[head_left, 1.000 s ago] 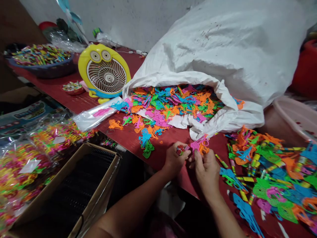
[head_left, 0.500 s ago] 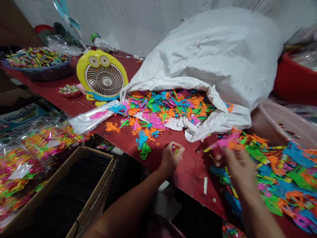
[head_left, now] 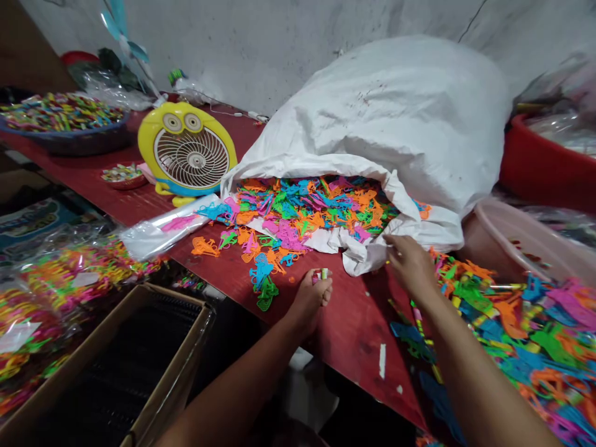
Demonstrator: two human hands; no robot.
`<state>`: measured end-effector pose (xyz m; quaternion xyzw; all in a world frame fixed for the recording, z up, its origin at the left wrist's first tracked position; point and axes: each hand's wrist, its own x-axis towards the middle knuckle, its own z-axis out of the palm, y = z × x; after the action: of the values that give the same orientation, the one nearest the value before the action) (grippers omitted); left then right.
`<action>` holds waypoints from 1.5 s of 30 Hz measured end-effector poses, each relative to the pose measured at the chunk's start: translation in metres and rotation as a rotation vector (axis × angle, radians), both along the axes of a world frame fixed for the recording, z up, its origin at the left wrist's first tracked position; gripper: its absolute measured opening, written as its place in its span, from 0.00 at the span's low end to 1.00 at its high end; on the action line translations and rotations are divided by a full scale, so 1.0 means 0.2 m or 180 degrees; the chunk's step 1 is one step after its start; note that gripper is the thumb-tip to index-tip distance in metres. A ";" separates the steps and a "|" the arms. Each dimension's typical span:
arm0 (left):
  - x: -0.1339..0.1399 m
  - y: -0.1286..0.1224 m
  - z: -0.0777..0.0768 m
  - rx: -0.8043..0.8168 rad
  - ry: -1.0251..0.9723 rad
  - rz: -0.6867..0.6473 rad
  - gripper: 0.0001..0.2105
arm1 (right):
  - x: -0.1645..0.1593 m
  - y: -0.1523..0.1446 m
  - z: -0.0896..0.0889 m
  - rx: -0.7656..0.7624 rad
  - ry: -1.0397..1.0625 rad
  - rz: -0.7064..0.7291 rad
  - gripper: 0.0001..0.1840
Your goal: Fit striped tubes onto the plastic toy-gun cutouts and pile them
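Observation:
My left hand point(head_left: 311, 298) is closed around small tube-like pieces point(head_left: 320, 275) with red and green ends, just above the red table point(head_left: 344, 310). My right hand point(head_left: 412, 264) reaches forward with its fingers out, nearest the loose lower edge of a white sack point(head_left: 395, 105); nothing shows in its grasp. Flat plastic toy pieces point(head_left: 307, 198) in orange, green, blue and pink fill the sack's mouth. Some of them, like a green one point(head_left: 267, 293), have spilled onto the table. Beside my right forearm lies a heap of similar pieces point(head_left: 526, 347) mixed with striped yellow tubes.
A yellow fan point(head_left: 187, 152) stands left of the sack, with a plastic bag point(head_left: 158, 233) before it. Farther left is a basin point(head_left: 69, 141) of colourful tubes. Below the table edge sits a cardboard box point(head_left: 179, 366). A pink basin point(head_left: 503, 242) and red tub point(head_left: 540, 164) stand right.
My right hand has let go of the pink and orange pieces over the right heap and moved left and forward to the sack's edge. My left hand stays closed on its tubes.

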<state>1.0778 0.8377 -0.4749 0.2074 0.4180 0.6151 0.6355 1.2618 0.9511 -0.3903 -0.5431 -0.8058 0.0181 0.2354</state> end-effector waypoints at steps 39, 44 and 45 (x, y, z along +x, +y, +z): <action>0.06 -0.06 -0.01 0.0452 0.0885 -0.0053 0.09 | -0.03 -0.55 -0.27 -0.1933 0.2024 0.0214 0.16; 0.07 -0.07 -0.02 0.0510 0.0888 -0.0104 0.12 | -0.10 -0.59 -0.23 -0.1458 0.2420 0.0155 0.13; 0.07 -0.07 -0.02 0.0495 0.0898 -0.0126 0.13 | -0.12 -0.59 -0.22 -0.1404 0.2486 0.0150 0.12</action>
<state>1.0913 0.8243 -0.4785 0.3486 0.4501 0.5977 0.5645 1.2376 0.8322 -0.4345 -0.5142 -0.6456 0.3985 0.4001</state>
